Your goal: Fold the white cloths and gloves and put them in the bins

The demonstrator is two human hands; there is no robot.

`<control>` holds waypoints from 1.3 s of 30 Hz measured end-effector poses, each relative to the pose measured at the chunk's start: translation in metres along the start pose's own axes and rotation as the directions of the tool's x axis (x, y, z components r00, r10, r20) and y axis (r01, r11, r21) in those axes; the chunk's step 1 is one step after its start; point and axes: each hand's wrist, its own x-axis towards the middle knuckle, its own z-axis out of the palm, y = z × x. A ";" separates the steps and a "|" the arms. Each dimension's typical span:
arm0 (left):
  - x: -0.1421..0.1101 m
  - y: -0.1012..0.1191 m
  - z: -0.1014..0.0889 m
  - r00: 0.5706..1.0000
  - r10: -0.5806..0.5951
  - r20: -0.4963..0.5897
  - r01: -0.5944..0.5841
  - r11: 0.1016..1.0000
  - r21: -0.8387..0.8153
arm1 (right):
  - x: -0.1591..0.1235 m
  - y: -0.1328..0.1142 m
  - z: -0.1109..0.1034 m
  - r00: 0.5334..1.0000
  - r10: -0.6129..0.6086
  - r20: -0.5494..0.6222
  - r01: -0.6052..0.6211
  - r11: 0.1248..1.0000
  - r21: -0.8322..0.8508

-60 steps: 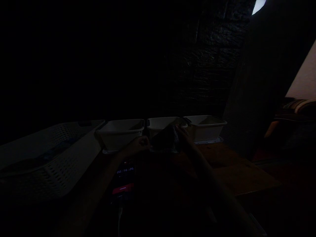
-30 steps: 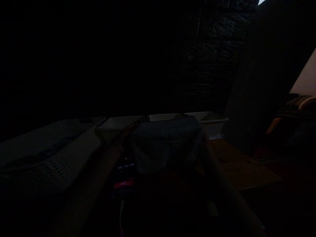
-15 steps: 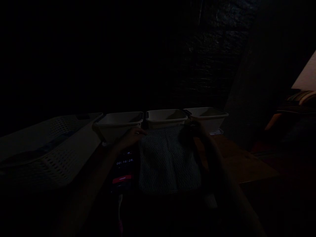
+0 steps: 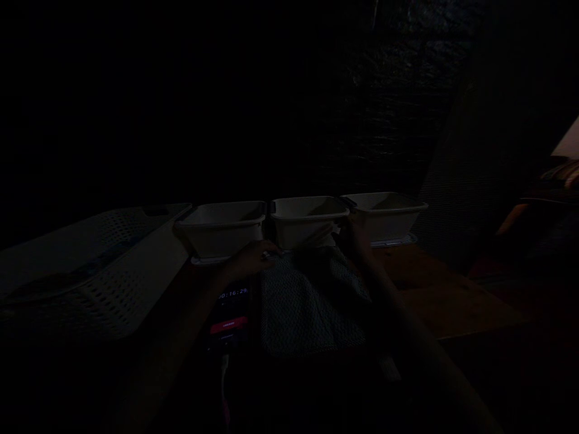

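Observation:
In dim light a grey-blue textured cloth [image 4: 312, 307] lies spread on the wooden table in front of me. My left hand [image 4: 253, 258] is at its far left corner, palm down, thumb and forefinger apart; whether the fingertips touch the fabric is hard to see. Over the far right part of the cloth, just before the middle bin, is my right hand [image 4: 355, 238], fingers apart and nothing visible in them. A lit phone [image 4: 230, 313] with a running timer lies left of the cloth, partly covered by my left forearm.
Three pale bins, left [image 4: 221, 232], middle [image 4: 303, 226] and right [image 4: 389, 220], line the back of the table [image 4: 434, 295]. At far left stands a white perforated basket [image 4: 154, 265] with dark contents. A cable [image 4: 224, 380] runs from the phone toward me.
The cloth's far edge has gone down from a raised position, and my fingers have come off its right side. Both hands have shifted slightly; the view has moved a little.

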 end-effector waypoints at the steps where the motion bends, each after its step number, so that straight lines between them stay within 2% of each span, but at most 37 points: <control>1: -0.001 0.005 0.002 0.998 0.023 0.059 -0.021 0.999 -0.025 | 0.000 -0.006 0.005 0.999 -0.034 0.021 0.033 0.999 0.012; 2: -0.002 0.009 0.005 0.992 0.053 0.111 -0.049 0.998 -0.041 | -0.001 -0.012 0.010 0.992 -0.083 0.090 0.078 0.995 0.057; 3: -0.003 0.012 0.008 0.986 0.081 0.144 -0.073 0.996 -0.059 | -0.003 -0.019 0.014 0.967 -0.145 0.208 0.123 0.986 0.114; 6: -0.008 0.010 0.016 0.968 0.094 0.232 -0.078 0.994 -0.075 | -0.012 -0.035 0.026 0.874 -0.282 0.396 0.208 0.953 0.220; 11: -0.011 -0.001 0.020 0.939 0.062 0.340 -0.067 0.998 0.004 | -0.026 -0.051 0.037 0.745 -0.254 0.617 0.192 0.967 0.166; 14: -0.010 -0.002 0.019 0.932 0.067 0.357 -0.079 0.997 0.020 | -0.040 -0.055 0.039 0.678 -0.288 0.676 0.269 0.953 0.136; 16: -0.010 0.000 0.019 0.925 0.059 0.376 -0.079 0.996 0.038 | -0.053 -0.055 0.038 0.702 -0.228 0.675 0.305 0.952 0.004; 17: -0.010 0.002 0.019 0.919 0.054 0.390 -0.079 0.996 0.049 | -0.060 -0.054 0.037 0.699 -0.191 0.689 0.307 0.951 -0.048; 22: -0.012 0.008 0.019 0.903 0.082 0.423 -0.111 0.993 0.043 | -0.082 -0.053 0.029 0.699 -0.113 0.706 0.294 0.945 -0.140; 25: -0.014 0.012 0.018 0.910 0.099 0.403 -0.121 0.992 0.030 | -0.081 -0.057 0.024 0.702 -0.100 0.705 0.279 0.950 -0.142; 28: -0.013 0.019 0.015 0.909 0.103 0.404 -0.126 0.992 0.030 | -0.071 -0.058 0.017 0.688 -0.148 0.710 0.269 0.961 -0.060; 30: -0.013 0.023 0.014 0.921 0.110 0.373 -0.129 0.991 0.025 | -0.062 -0.055 0.012 0.707 -0.161 0.689 0.247 0.969 -0.027; 33: -0.011 0.023 0.016 0.943 0.091 0.319 -0.104 0.994 0.024 | -0.055 -0.041 0.009 0.751 -0.135 0.646 0.278 0.953 -0.123; 35: -0.011 0.017 0.019 0.951 0.048 0.304 -0.071 0.995 0.064 | -0.057 -0.030 0.012 0.746 -0.149 0.650 0.350 0.917 -0.191; 36: -0.011 0.013 0.021 0.954 0.028 0.299 -0.057 0.994 0.090 | -0.059 -0.024 0.014 0.757 -0.153 0.635 0.363 0.907 -0.215; 39: -0.011 0.003 0.026 0.947 0.008 0.322 -0.049 0.991 0.122 | -0.066 -0.012 0.022 0.759 -0.114 0.641 0.346 0.905 -0.248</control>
